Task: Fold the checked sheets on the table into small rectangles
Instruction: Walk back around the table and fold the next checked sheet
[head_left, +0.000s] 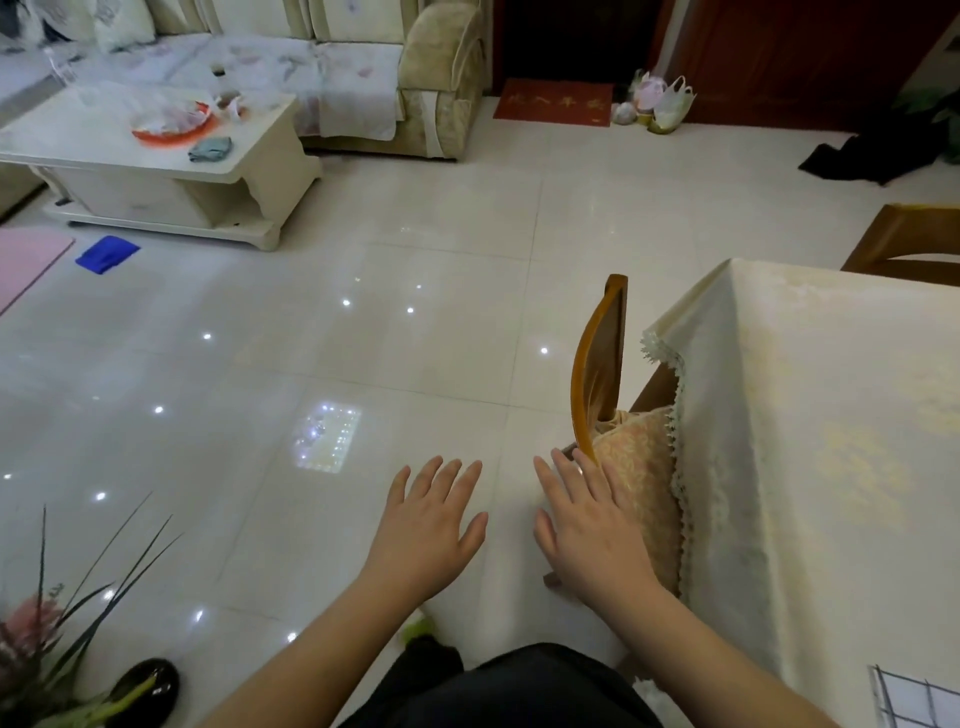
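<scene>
Only a corner of a white checked sheet with dark grid lines shows, lying on the table at the bottom right edge of the view. My left hand is held out flat over the floor, fingers spread, holding nothing. My right hand is stretched out beside it, fingers straight, just left of the chair cushion and empty. Both hands are well away from the sheet.
A cream tablecloth with a lace edge covers the table. A wooden chair with a patterned cushion is pushed in at its left side. A second chair stands behind. Glossy tiled floor spreads ahead; a coffee table and sofa stand far left.
</scene>
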